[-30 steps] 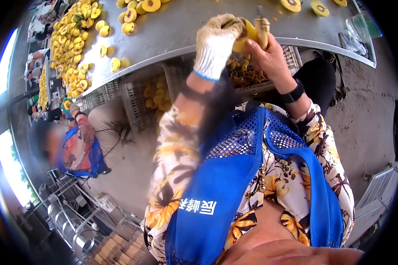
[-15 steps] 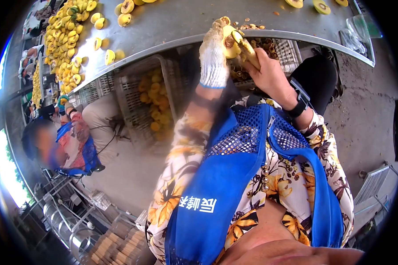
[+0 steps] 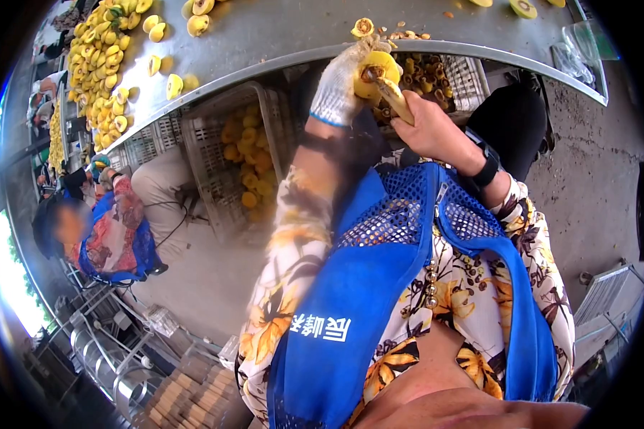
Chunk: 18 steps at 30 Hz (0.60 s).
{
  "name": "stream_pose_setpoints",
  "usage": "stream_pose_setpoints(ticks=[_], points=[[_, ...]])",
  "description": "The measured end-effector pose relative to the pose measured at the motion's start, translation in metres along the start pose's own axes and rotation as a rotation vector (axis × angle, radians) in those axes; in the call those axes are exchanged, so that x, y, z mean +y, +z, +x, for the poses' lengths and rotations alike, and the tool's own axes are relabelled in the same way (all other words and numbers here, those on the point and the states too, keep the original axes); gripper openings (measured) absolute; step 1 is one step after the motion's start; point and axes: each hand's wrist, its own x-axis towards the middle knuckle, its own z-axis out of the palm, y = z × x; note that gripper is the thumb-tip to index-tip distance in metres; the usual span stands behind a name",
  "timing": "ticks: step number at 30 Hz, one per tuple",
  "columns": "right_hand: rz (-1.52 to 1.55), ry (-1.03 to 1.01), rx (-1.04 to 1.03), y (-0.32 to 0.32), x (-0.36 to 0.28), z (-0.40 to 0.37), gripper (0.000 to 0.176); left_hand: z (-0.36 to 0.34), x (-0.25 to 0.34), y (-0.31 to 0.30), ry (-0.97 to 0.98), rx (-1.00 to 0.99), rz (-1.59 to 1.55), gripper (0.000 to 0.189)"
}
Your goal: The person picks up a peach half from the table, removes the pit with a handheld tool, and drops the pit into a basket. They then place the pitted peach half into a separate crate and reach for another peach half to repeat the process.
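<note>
My left hand [image 3: 336, 87], in a white knit glove, is closed around a halved yellow peach [image 3: 388, 66], its cut face turned up toward me. My bare right hand [image 3: 436, 127] grips a pitting tool by its pale yellow handle [image 3: 397, 104]. The tool's tip meets the brown hollow in the middle of the peach half. Just past the gloved fingertips, at the table edge, shows a small yellow piece with a brown centre [image 3: 363, 27]. Below both hands stands a white crate [image 3: 471, 80] with brown pits and scraps [image 3: 428, 77] in it.
A metal table [image 3: 265, 39] runs across the top, with a heap of peach halves [image 3: 104, 61] on its left. Another crate [image 3: 206, 161] holds yellow peaches [image 3: 249, 161]. A co-worker [image 3: 118, 232] sits at the left. Clear plastic [image 3: 576, 66] lies at the table's right corner.
The peach half has turned so its cut face shows more fully, and the tool's tip now sits in its middle. My left hand has shifted slightly left and down. The small piece now shows apart above the glove.
</note>
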Motion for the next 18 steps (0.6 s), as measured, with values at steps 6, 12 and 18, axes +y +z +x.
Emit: stream_pose_setpoints(ticks=[6, 12, 18], points=[[0.353, 0.303, -0.134, -0.006, -0.008, 0.004, 0.012, -0.002, -0.002, 0.004, 0.107, 0.121, -0.026, 0.038], [0.365, 0.235, -0.136, 0.014, -0.002, 0.002, 0.010, -0.011, -0.014, 0.017, 0.347, 0.338, 0.101, 0.025], [0.530, 0.356, -0.208, 0.016, 0.002, 0.002, 0.011, 0.010, -0.042, -0.006, 0.719, 0.201, 0.568, 0.021]])
